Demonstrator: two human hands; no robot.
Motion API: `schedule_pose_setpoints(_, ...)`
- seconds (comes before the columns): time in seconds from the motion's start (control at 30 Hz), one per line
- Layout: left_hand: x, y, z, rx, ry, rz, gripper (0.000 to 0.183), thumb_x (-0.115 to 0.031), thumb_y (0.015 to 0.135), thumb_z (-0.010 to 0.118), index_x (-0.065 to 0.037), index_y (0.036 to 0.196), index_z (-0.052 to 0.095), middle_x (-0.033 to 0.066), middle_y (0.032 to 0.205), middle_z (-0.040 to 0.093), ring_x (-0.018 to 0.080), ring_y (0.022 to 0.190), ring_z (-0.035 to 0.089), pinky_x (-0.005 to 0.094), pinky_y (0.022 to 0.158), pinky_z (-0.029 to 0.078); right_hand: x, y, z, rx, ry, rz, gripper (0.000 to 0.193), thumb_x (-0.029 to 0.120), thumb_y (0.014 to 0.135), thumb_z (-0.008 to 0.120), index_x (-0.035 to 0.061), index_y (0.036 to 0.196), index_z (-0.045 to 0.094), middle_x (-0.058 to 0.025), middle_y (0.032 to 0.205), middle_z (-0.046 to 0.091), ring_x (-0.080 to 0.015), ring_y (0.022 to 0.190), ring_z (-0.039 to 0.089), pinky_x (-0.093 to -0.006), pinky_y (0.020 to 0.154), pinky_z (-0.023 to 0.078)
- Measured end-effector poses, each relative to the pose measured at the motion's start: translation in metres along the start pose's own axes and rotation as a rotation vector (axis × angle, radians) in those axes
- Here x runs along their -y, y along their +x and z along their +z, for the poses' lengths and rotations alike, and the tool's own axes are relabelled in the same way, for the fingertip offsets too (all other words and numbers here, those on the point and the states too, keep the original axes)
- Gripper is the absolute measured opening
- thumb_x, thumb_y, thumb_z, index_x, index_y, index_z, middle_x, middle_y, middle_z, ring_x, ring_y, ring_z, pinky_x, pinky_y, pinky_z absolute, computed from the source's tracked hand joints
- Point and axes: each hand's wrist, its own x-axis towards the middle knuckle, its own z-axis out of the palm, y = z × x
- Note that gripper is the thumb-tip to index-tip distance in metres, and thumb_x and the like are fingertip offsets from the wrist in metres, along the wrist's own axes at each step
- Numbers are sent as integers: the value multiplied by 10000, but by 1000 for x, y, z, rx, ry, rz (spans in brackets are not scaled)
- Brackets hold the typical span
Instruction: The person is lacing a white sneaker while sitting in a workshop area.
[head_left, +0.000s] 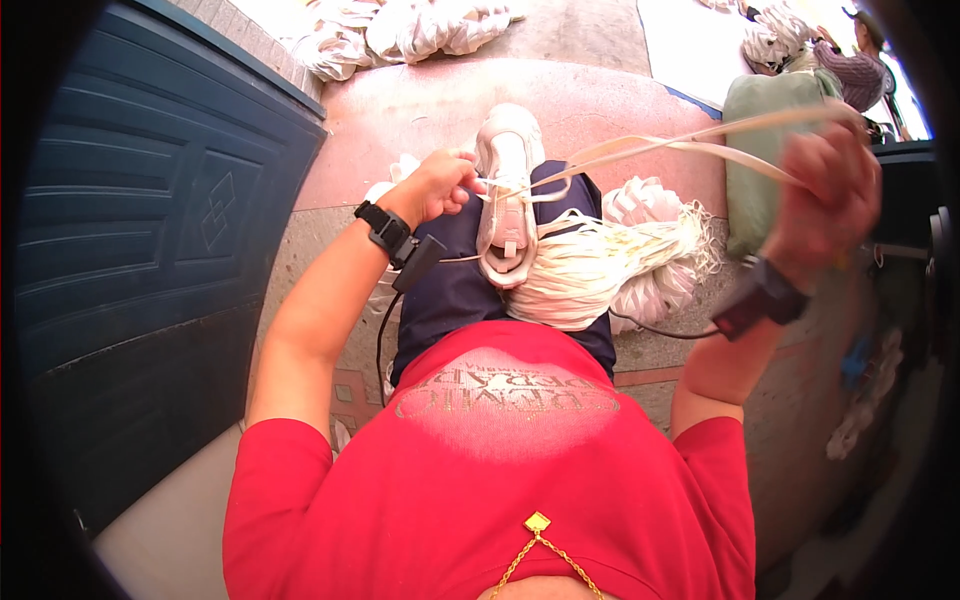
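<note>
A white sneaker [510, 225] lies across my lap, toe pointing away from me. From its eyelets a pale shoelace [680, 140] stretches to the right in long strands. My right hand [828, 190], smeared by motion, is raised far out to the right with the strands running into it. My left hand [440, 187] is at the sneaker's left edge, its thumb and forefinger pinched on a bit of lace. Over my right thigh spreads a thick bundle of loose cream shoelaces [580, 265], beside the sneaker.
More white shoes [645, 200] sit beyond the lace bundle. White bundles [420, 30] lie on the floor at the far left. A dark blue panelled door [150, 200] stands close on my left. On the right are a green sack [755, 190] and, farther back, another person [855, 75].
</note>
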Motion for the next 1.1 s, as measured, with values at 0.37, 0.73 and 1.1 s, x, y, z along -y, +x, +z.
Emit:
schedule_pose_setpoints(0.37, 11, 2, 18, 154, 536, 235, 149, -102, 809, 518, -36, 918, 596, -33, 581, 433, 44, 378, 344, 206, 319, 237, 53, -33, 23, 184, -65, -242, 256, 26, 873, 273, 91, 630, 321, 55, 430, 268, 1, 306, 194, -162, 287, 159)
schedule_pose_setpoints(0.73, -7, 5, 23, 330, 1093, 439, 222, -175, 827, 547, -11, 966, 604, 70, 837, 616, 145, 835, 536, 289, 767, 405, 58, -38, -9, -24, -193, -284, 148, 69, 865, 360, 63, 728, 414, 64, 476, 236, -15, 349, 205, -191, 350, 176)
schedule_pose_setpoints(1.1, -65, -80, -94, 277, -45, 716, 244, -204, 899, 443, -63, 721, 530, 39, 713, 553, 141, 730, 546, 331, 810, 451, -88, -57, -133, -791, -999, 513, 198, 175, 860, 453, 14, 923, 551, 45, 610, 423, -27, 462, 338, -169, 401, 278)
